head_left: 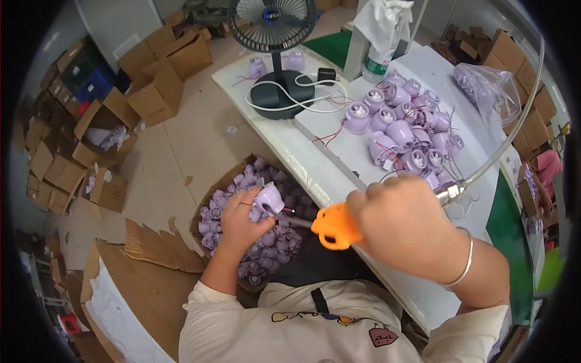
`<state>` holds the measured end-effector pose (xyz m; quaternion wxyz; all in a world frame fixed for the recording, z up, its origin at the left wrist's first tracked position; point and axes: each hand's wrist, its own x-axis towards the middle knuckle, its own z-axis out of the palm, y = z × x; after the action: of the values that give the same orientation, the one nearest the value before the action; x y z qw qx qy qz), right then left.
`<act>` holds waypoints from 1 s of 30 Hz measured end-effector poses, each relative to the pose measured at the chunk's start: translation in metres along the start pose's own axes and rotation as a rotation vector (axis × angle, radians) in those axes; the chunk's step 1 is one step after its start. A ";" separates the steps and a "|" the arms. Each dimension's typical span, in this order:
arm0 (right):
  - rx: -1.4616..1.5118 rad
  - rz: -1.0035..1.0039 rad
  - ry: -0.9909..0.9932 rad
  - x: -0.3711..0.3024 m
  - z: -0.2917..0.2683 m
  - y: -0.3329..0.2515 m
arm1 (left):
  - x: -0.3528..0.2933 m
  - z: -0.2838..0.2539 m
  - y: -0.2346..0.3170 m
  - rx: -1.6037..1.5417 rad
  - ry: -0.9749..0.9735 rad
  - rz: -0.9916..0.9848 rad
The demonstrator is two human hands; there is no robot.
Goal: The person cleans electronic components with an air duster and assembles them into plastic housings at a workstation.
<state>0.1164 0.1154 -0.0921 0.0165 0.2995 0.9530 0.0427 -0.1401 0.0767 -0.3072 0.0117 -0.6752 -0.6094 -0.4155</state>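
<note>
Lilac plastic part [268, 198], small and cup-shaped with a paler rim and thin red wires trailing from it, gripped in the left hand [242, 221] above an open cardboard box [209, 202] on the floor. The box is heaped with many more lilac parts [275, 245] of the same kind. The right hand [402, 227], a silver bangle [463, 266] at its wrist, is clenched around an orange-bodied air tool [336, 227]; the tool's thin metal tip [293, 221] meets the underside of the held part. A clear hose [514, 130] runs from a metal fitting [451, 192] behind the right hand and arcs up toward the right rim. On the white table [417, 296] lies a cluster of finished-looking lilac parts [408, 130], with a black desk fan [275, 36] and a clear bag [490, 91] of further parts nearby. The grip of the tool is covered by the fingers, so its trigger cannot be seen; the exact point of contact between tip and part is too small to resolve. Loose cardboard boxes [157, 78] litter the floor.
</note>
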 end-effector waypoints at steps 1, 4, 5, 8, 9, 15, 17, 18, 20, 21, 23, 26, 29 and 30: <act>0.063 0.054 0.035 -0.005 -0.005 0.002 | 0.000 -0.008 0.010 -0.003 0.018 -0.005; 0.097 0.036 0.014 -0.029 -0.016 0.002 | -0.005 -0.019 0.020 -0.039 0.058 -0.079; 0.083 0.075 0.012 -0.035 -0.017 0.001 | -0.006 -0.020 0.022 -0.034 0.068 -0.076; 0.096 0.120 0.024 -0.044 -0.027 -0.002 | -0.001 -0.021 0.029 -0.160 0.085 -0.039; 0.091 0.125 0.032 -0.047 -0.030 -0.003 | 0.000 -0.020 0.033 -0.161 0.089 -0.028; 0.070 0.124 0.049 -0.067 -0.044 -0.005 | 0.004 -0.023 0.053 -0.106 0.072 0.004; 0.099 0.114 0.049 -0.076 -0.051 -0.002 | 0.003 -0.019 0.042 -0.314 0.051 -0.131; 0.129 0.107 0.041 -0.080 -0.054 0.000 | 0.004 -0.018 0.042 -0.527 0.024 -0.270; 0.122 0.090 0.044 -0.081 -0.053 0.000 | 0.007 -0.022 0.044 -1.200 -0.028 -0.449; 0.104 0.079 0.033 -0.079 -0.053 -0.003 | 0.007 -0.021 0.037 -1.515 -0.100 -0.513; 0.087 0.068 0.026 -0.077 -0.050 -0.004 | 0.009 -0.009 0.032 -1.670 -0.117 -0.511; 0.102 0.098 0.155 -0.077 -0.046 0.004 | 0.017 0.002 0.046 -1.963 -0.022 -0.745; 0.200 0.076 0.083 -0.087 -0.050 0.012 | 0.019 0.007 0.048 -2.010 0.007 -1.021; 0.225 0.078 0.074 -0.092 -0.049 0.015 | 0.024 0.008 0.059 -2.031 0.055 -1.073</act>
<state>0.1975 0.0721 -0.0410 -0.0539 0.3348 0.9393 -0.0527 -0.0884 0.0854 -0.2695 -0.7035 -0.0173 -0.2019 -0.6812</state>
